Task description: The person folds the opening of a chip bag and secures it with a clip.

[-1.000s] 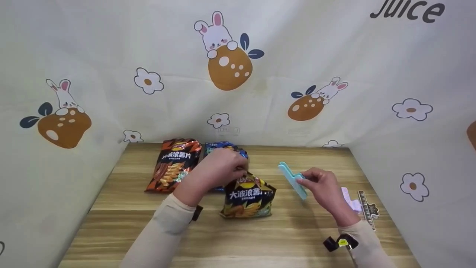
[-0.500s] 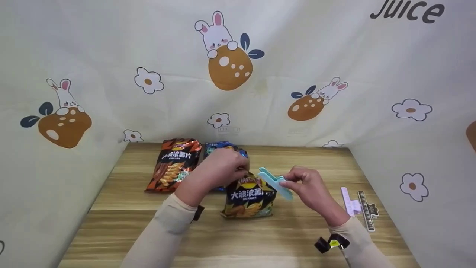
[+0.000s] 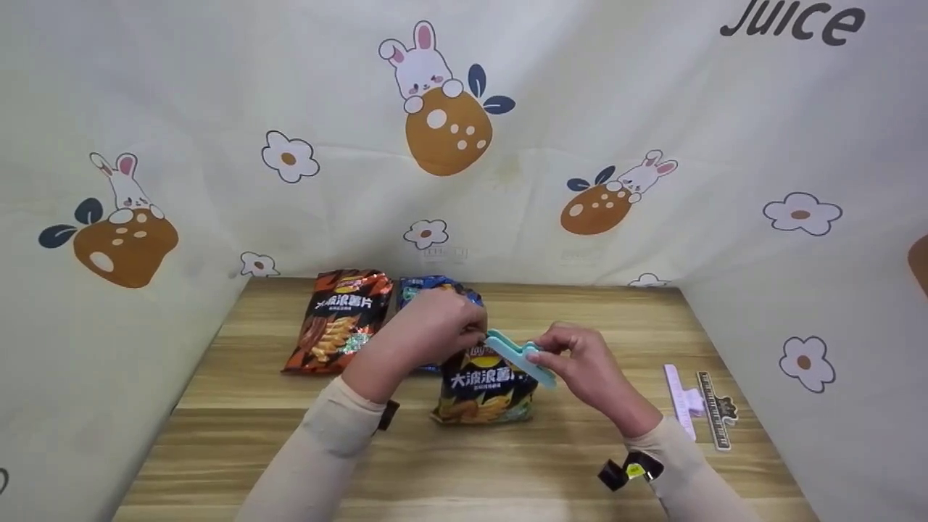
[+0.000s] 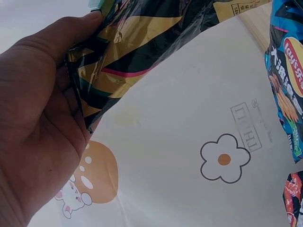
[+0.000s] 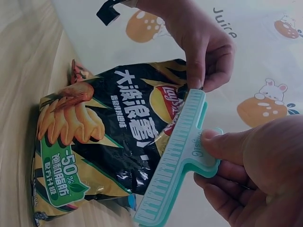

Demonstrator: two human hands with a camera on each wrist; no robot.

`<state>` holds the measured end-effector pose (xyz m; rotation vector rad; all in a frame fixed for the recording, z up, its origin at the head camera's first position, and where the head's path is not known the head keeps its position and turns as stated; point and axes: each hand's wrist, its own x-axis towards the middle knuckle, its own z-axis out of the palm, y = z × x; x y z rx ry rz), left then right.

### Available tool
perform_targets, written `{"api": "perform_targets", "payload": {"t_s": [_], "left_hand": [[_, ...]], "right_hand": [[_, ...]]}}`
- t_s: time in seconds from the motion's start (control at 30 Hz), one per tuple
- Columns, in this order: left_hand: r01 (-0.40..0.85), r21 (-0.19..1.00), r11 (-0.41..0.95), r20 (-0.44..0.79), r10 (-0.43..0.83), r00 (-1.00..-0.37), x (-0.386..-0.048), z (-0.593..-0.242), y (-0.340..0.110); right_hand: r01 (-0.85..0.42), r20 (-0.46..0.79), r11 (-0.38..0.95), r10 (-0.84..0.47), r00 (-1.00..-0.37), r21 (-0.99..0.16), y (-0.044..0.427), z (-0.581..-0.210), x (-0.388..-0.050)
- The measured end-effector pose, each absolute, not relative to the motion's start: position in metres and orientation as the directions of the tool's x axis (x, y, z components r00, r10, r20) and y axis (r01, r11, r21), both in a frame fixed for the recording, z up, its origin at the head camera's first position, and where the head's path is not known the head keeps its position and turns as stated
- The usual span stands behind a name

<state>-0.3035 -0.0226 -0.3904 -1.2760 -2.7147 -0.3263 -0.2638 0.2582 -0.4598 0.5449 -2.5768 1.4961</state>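
Note:
A black and gold chip bag point(image 3: 482, 395) stands upright on the wooden table. My left hand point(image 3: 438, 326) pinches its top edge at the left corner, and the left wrist view shows the thumb point(image 4: 66, 33) pressed on the folded foil. Between thumb and fingers, my right hand point(image 3: 587, 366) pinches the handles of a teal bag clip point(image 5: 177, 161) with a piano-key print. The clip lies slanted along the bag's top, one end close to the left fingertips. Whether its two bars stand around the foil or only in front of it, I cannot tell.
Behind on the left lies an orange-red chip bag point(image 3: 341, 319). A blue chip bag point(image 3: 420, 284) beside it is partly hidden by my left hand. At the right lie a lilac clip point(image 3: 681, 402) and a dark-patterned clip point(image 3: 718, 412). A printed curtain point(image 3: 348, 210) surrounds the table.
My right hand has moved left with the teal clip, from beside the black bag to its top edge. The left hand and the bag have hardly moved.

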Motion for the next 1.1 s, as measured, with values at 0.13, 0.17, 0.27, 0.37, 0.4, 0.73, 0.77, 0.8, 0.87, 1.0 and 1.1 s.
{"api": "perform_targets", "payload": {"t_s": [0.13,0.17,0.27,0.37,0.4,0.73,0.77,0.8,0.87,1.0,1.1], "left_hand": [[0.766,0.149,0.625,0.195,0.741,-0.642,-0.305,-0.391,-0.023],[0.767,0.148,0.625,0.195,0.741,-0.642,-0.305,-0.390,-0.023],[0.771,0.131,0.623,0.213,0.742,-0.636,-0.305,-0.391,-0.023],[0.776,0.115,0.620,0.235,0.742,-0.628,-0.305,-0.391,-0.023],[0.777,0.115,0.619,0.240,0.742,-0.627,-0.305,-0.391,-0.022],[0.773,0.181,0.608,0.229,0.739,-0.634,-0.307,-0.395,-0.025],[0.771,0.192,0.607,0.228,0.737,-0.636,-0.307,-0.395,-0.026],[0.770,0.204,0.604,0.231,0.735,-0.638,-0.308,-0.395,-0.027],[0.763,0.234,0.603,0.240,0.724,-0.646,-0.308,-0.396,-0.031],[0.751,0.287,0.594,0.298,0.690,-0.660,-0.308,-0.399,-0.042],[0.750,0.322,0.578,0.355,0.661,-0.662,-0.309,-0.402,-0.050]], "right_hand": [[-0.357,0.266,0.454,-0.254,-0.930,-0.816,0.256,-0.462,-0.265],[-0.360,0.268,0.457,-0.256,-0.929,-0.813,0.257,-0.462,-0.266],[-0.369,0.274,0.475,-0.260,-0.926,-0.799,0.257,-0.465,-0.266],[-0.366,0.273,0.489,-0.254,-0.928,-0.791,0.258,-0.469,-0.267],[-0.363,0.270,0.490,-0.251,-0.930,-0.792,0.258,-0.470,-0.267],[-0.344,0.257,0.472,-0.241,-0.936,-0.812,0.258,-0.472,-0.267],[-0.344,0.257,0.471,-0.239,-0.936,-0.812,0.258,-0.472,-0.267],[-0.345,0.260,0.470,-0.238,-0.936,-0.813,0.258,-0.472,-0.267],[-0.344,0.261,0.468,-0.236,-0.936,-0.814,0.258,-0.473,-0.267],[-0.341,0.260,0.467,-0.232,-0.937,-0.816,0.258,-0.473,-0.267],[-0.346,0.267,0.455,-0.230,-0.936,-0.821,0.257,-0.473,-0.267]]}}
